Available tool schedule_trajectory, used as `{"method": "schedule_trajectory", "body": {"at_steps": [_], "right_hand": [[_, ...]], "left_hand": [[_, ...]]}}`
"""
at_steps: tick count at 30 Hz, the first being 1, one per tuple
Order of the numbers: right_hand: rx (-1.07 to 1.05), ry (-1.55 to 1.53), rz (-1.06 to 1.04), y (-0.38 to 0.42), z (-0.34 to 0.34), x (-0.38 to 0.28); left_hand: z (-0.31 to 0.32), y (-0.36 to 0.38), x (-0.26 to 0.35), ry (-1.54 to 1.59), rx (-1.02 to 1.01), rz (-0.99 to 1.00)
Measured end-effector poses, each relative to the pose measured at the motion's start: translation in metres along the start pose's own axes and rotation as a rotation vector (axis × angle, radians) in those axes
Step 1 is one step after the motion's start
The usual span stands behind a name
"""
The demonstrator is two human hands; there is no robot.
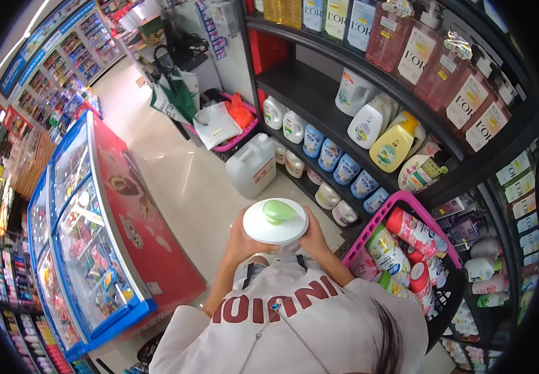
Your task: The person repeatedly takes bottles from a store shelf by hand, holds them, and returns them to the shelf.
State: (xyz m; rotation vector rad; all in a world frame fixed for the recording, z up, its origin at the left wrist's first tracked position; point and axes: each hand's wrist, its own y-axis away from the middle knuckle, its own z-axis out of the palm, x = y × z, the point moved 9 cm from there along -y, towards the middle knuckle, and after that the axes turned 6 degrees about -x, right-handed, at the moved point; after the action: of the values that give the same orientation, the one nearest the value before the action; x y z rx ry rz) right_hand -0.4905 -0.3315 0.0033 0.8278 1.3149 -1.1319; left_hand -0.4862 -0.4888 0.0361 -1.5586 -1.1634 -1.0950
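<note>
Both of my hands are wrapped round a white pump bottle with a light green pump head (275, 227), seen from above in front of my chest. My left hand (239, 240) grips its left side and my right hand (316, 237) its right side. The bottle's body below the wide white top is mostly hidden, and so are my fingertips. Close to my right forearm is a pink and black basket (369, 225) full of colourful bottles (400, 258).
A black shelf (307, 81) on the right carries white jugs, a yellow pump bottle (394, 146), blue bottles (338, 156) and large pink pump bottles (419, 50). A large white jerrycan (250, 167) stands on the tiled floor. On the left is a red and blue chest freezer (138, 218).
</note>
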Motion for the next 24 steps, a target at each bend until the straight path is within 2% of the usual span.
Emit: {"method": "schedule_trajectory", "body": {"at_steps": [5, 7, 9, 13, 15, 18, 21, 24], "right_hand": [[0.280, -0.006, 0.030, -0.022, -0.044, -0.001], [0.276, 0.029, 0.031, -0.040, -0.056, 0.005], [0.436, 0.026, 0.014, -0.050, -0.073, 0.006], [0.488, 0.173, 0.027, -0.087, -0.098, 0.013], [0.572, 0.224, 0.042, -0.106, -0.106, 0.008], [0.701, 0.208, 0.062, -0.129, -0.125, 0.013], [0.715, 0.328, 0.023, -0.156, -0.144, 0.017], [0.868, 0.445, -0.052, -0.169, -0.166, 0.012]], "left_hand": [[0.026, -0.066, -0.010, 0.048, -0.204, -0.005], [0.033, -0.095, -0.015, 0.053, -0.273, 0.001], [0.040, -0.125, -0.020, 0.061, -0.346, 0.001], [0.049, -0.188, -0.020, 0.037, -0.508, 0.103], [0.052, -0.223, -0.015, 0.049, -0.550, 0.207], [0.057, -0.269, -0.018, 0.084, -0.622, 0.241], [0.063, -0.311, -0.011, 0.079, -0.701, 0.298], [0.070, -0.348, 0.003, 0.065, -0.749, 0.357]]}}
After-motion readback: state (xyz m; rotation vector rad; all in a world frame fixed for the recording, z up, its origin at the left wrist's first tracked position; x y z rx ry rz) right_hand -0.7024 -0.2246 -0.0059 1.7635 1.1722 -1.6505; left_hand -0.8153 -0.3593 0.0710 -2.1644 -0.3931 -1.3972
